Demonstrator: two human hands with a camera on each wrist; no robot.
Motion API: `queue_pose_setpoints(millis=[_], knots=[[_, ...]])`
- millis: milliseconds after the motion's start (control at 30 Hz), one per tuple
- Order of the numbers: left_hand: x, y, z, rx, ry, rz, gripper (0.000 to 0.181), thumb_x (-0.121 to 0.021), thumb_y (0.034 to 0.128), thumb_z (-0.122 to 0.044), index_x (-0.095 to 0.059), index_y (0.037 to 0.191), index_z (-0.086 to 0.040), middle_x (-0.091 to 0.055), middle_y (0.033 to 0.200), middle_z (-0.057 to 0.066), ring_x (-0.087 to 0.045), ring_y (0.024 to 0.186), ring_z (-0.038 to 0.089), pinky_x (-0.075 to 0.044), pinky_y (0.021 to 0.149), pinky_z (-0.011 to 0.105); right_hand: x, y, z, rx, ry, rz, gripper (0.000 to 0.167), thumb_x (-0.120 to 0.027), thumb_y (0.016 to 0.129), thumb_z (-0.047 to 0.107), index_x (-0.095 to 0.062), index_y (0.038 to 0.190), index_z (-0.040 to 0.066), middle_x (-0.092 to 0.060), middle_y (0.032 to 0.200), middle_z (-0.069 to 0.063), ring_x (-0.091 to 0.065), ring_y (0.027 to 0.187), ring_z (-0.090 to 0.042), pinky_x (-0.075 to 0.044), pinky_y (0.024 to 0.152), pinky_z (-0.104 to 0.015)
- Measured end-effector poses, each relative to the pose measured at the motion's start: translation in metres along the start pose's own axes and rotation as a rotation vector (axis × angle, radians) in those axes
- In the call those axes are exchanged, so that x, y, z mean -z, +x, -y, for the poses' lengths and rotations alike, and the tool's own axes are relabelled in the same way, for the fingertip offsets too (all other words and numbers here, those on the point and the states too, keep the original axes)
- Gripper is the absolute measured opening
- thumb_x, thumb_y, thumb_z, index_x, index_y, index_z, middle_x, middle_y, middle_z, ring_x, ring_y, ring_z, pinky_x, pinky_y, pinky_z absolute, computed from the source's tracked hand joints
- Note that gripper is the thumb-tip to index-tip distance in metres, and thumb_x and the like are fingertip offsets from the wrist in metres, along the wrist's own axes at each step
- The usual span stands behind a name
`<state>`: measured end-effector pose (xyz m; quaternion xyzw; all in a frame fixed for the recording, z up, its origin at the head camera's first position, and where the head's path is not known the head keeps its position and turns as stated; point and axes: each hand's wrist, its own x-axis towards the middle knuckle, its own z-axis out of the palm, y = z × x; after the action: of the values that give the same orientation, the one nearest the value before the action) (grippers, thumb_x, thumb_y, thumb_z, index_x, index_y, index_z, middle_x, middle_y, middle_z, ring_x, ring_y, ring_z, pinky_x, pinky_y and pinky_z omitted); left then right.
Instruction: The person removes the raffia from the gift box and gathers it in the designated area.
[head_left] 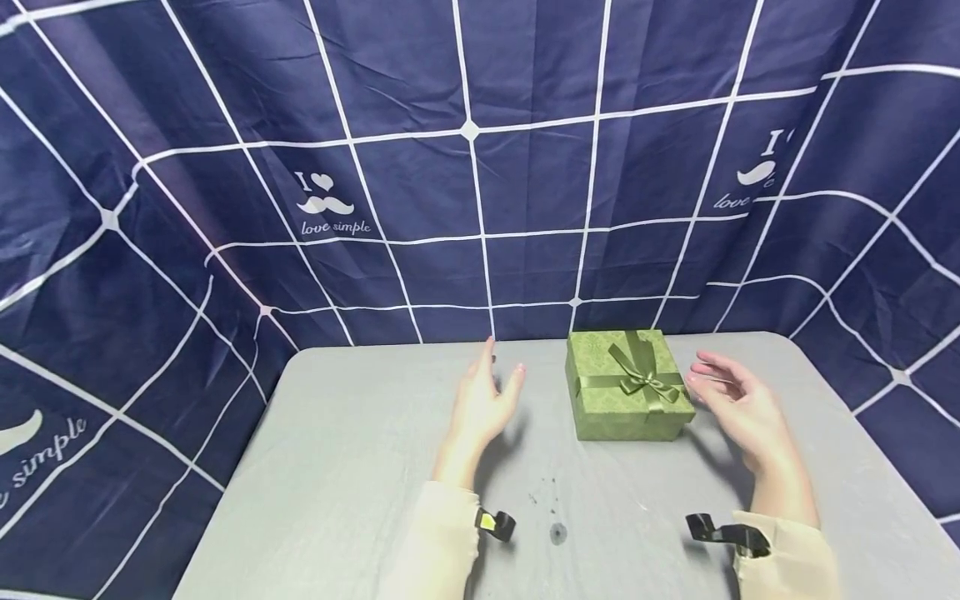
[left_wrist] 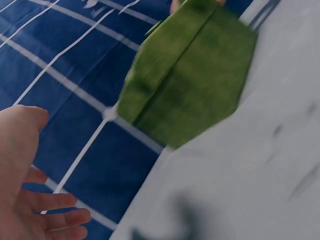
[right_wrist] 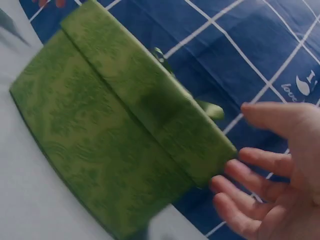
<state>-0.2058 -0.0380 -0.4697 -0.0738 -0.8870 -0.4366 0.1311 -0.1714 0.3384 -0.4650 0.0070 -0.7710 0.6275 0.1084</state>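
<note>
A green gift box with a patterned lid and a ribbon bow stands at the back right of the table. Just beside its right side is my right hand, fingers loosely bent and holding nothing; in the right wrist view its fingertips come close to the lid's corner, and I cannot tell if they touch. To the left of the box, with a gap between, my left hand reaches forward with thumb and fingers spread. Nothing is in it. The left wrist view shows the box's plain side beyond that hand.
The grey table has a dark round spot and small marks near its middle. Dark blue curtains with white grid lines hang behind and at both sides. Each wrist wears a black strap.
</note>
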Motion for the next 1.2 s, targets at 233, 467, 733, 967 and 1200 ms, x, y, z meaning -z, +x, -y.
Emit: queue_pose_setpoints(millis=[233,467,733,967,1200], knots=[[-0.038,-0.009,-0.024,0.049,-0.222,0.043,0.078,-0.069,0.1034,-0.042,-0.043,0.165,-0.003,-0.072,0.134,0.02,-0.076,0.1,0.034,-0.06,0.088,0.042,-0.012,-0.008,0.003,-0.043,-0.19,-0.032,0.051,-0.075,0.106,0.029,-0.061,0.155,0.018,-0.065,0.118,0.031,-0.063,0.105,0.008,-0.05,0.084,-0.009],[-0.065,-0.013,-0.034,0.109,-0.339,0.122,0.082,-0.071,0.1019,-0.045,-0.041,0.166,-0.003,-0.075,0.129,0.02,-0.073,0.079,0.007,-0.061,0.08,0.03,-0.016,-0.007,-0.004,-0.099,-0.183,0.005,0.06,-0.072,0.108,0.032,-0.055,0.158,0.004,-0.063,0.114,0.033,-0.063,0.102,0.011,-0.051,0.084,-0.009],[-0.083,-0.014,-0.037,0.146,-0.423,0.15,0.078,-0.076,0.0988,-0.039,-0.048,0.16,0.0,-0.076,0.113,0.006,-0.069,0.075,0.004,-0.059,0.074,0.026,-0.018,-0.004,-0.007,-0.178,-0.176,0.072,0.07,-0.067,0.111,0.034,-0.042,0.161,-0.009,-0.063,0.116,0.026,-0.062,0.096,0.007,-0.057,0.078,-0.019],[-0.086,-0.012,-0.038,0.225,-0.5,0.157,0.07,-0.081,0.0944,-0.032,-0.057,0.152,0.0,-0.073,0.107,-0.002,-0.064,0.078,0.003,-0.056,0.074,0.025,-0.024,-0.004,-0.006,-0.252,-0.228,0.114,0.072,-0.064,0.111,0.044,-0.05,0.155,-0.01,-0.064,0.135,-0.018,-0.064,0.093,0.003,-0.058,0.08,-0.021],[-0.082,-0.008,-0.045,0.252,-0.534,0.162,0.066,-0.084,0.0917,-0.025,-0.062,0.149,0.0,-0.072,0.108,-0.002,-0.064,0.08,0.003,-0.056,0.076,0.024,-0.026,-0.002,-0.003,-0.258,-0.218,0.091,0.072,-0.068,0.109,0.045,-0.053,0.154,-0.009,-0.066,0.113,0.01,-0.063,0.094,0.001,-0.056,0.081,-0.018]])
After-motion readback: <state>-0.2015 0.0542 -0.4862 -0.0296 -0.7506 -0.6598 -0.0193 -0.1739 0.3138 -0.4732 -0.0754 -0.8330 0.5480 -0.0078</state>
